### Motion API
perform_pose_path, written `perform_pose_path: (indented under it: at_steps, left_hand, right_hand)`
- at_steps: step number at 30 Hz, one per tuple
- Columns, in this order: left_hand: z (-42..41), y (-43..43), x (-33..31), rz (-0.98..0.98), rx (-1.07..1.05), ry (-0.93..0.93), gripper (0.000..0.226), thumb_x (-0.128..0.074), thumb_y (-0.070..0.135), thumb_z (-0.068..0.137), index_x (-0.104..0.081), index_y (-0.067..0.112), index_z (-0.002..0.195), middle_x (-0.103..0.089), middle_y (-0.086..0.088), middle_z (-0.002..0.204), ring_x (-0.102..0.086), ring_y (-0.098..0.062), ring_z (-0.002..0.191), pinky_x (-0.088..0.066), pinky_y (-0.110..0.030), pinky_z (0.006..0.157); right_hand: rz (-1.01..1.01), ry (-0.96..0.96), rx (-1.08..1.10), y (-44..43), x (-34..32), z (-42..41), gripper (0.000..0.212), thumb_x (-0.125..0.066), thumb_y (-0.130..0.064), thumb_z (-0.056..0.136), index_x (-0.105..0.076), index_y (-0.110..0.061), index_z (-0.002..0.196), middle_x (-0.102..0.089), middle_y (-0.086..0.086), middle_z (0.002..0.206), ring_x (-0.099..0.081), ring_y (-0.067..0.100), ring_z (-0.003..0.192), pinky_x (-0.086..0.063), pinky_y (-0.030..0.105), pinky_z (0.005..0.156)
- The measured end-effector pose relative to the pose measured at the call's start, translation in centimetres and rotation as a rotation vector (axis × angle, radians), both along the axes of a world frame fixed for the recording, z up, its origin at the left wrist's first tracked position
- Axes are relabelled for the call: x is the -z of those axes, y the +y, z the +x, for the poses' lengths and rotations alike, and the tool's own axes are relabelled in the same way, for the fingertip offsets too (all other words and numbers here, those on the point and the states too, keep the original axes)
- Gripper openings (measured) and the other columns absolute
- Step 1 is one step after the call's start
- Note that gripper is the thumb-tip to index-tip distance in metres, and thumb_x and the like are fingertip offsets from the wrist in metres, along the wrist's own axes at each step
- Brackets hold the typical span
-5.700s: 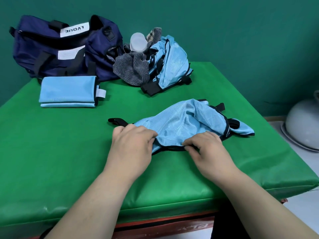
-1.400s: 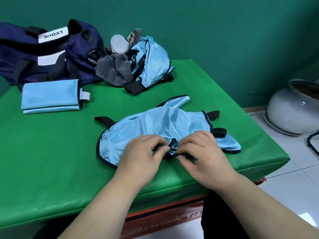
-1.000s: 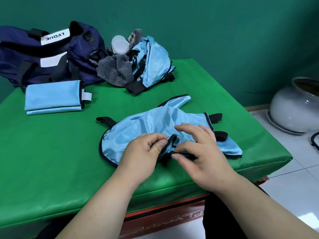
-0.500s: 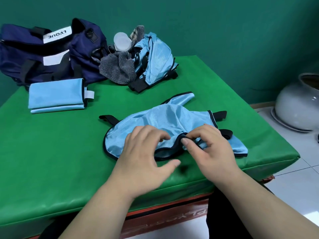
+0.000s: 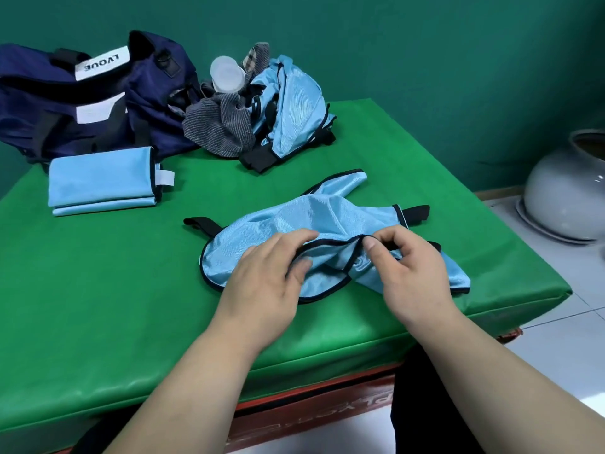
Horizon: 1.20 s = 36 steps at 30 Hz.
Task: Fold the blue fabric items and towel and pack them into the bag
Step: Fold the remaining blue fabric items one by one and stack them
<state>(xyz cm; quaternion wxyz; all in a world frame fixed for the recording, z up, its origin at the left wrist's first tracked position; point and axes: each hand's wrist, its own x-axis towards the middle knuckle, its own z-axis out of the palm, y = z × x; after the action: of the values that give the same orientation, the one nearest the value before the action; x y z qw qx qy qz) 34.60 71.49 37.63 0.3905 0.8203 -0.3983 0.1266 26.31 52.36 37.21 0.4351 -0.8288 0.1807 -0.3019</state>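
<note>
The right hand's (image 5: 415,273) thumb and forefinger (image 5: 388,233) pinch the black-trimmed edge of the blue fabric item (image 5: 311,217) at centre frame. The left hand's (image 5: 268,276) fingers (image 5: 294,237) curl over the same trim, thumb beneath; the fold should go best if both draw that edge taut and lay it squarely across. Around them spreads the green padded table (image 5: 98,290), with a folded blue piece (image 5: 101,178), navy bag (image 5: 65,109) and grey towel (image 5: 219,126) at upper left, a teal wall (image 5: 425,44) behind and a white pot (image 5: 566,198) at right.
</note>
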Motion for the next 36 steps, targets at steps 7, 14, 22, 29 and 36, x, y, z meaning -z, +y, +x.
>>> perform_pose_path:
  at_steps: [7,14,22,29,36]
  left_hand:
    - [1.2,-0.1,1.0,0.312,0.101,-0.181,0.029,-0.053,0.041,0.085,-0.075,0.028,0.098,-0.065,0.014,0.1,-0.057,-0.017,0.091,-0.047,-0.038,0.08]
    - [1.3,-0.8,1.6,0.418,0.047,-0.217,0.022,-0.065,0.049,0.082,-0.077,0.031,0.081,-0.064,0.018,0.089,-0.054,-0.016,0.089,-0.044,-0.036,0.077]
    - [1.8,1.3,0.1,0.084,0.107,0.031,0.018,-0.052,0.035,0.087,-0.064,0.026,0.079,-0.062,0.013,0.082,-0.054,-0.009,0.084,-0.045,-0.029,0.08]
    - [2.5,5.6,-1.2,-0.098,0.02,0.286,0.015,-0.052,0.043,0.079,-0.059,0.03,0.082,-0.06,0.001,0.078,-0.053,-0.014,0.069,-0.04,-0.017,0.063]
    - [1.2,8.7,-1.0,0.213,-0.006,0.196,0.048,-0.058,0.017,0.073,-0.049,0.05,0.106,-0.062,0.024,0.098,-0.052,0.006,0.098,-0.032,-0.003,0.083]
  right_hand:
    - [-0.012,0.069,0.046,-0.7,0.3,0.3,0.017,-0.065,-0.031,0.092,-0.062,-0.027,0.076,-0.064,-0.015,0.078,-0.058,0.007,0.077,-0.041,0.018,0.067]
    - [-0.042,0.096,0.04,-0.9,0.4,0.4,0.015,-0.066,-0.03,0.091,-0.063,-0.025,0.077,-0.065,-0.013,0.08,-0.058,0.008,0.079,-0.045,0.028,0.071]
    - [-0.015,0.077,0.025,-1.2,0.4,0.1,0.017,-0.067,-0.026,0.09,-0.061,-0.027,0.074,-0.064,-0.016,0.081,-0.058,0.008,0.079,-0.043,0.022,0.069]
    - [-0.172,0.021,-0.192,-0.8,0.3,-0.8,0.017,-0.073,-0.021,0.082,-0.061,-0.031,0.075,-0.064,-0.017,0.08,-0.06,0.005,0.08,-0.043,0.02,0.074]
    - [-0.575,0.166,-0.424,-0.1,0.0,-2.5,0.053,-0.068,-0.02,0.074,-0.06,-0.028,0.126,-0.059,-0.016,0.113,-0.052,0.007,0.109,-0.034,0.026,0.102]
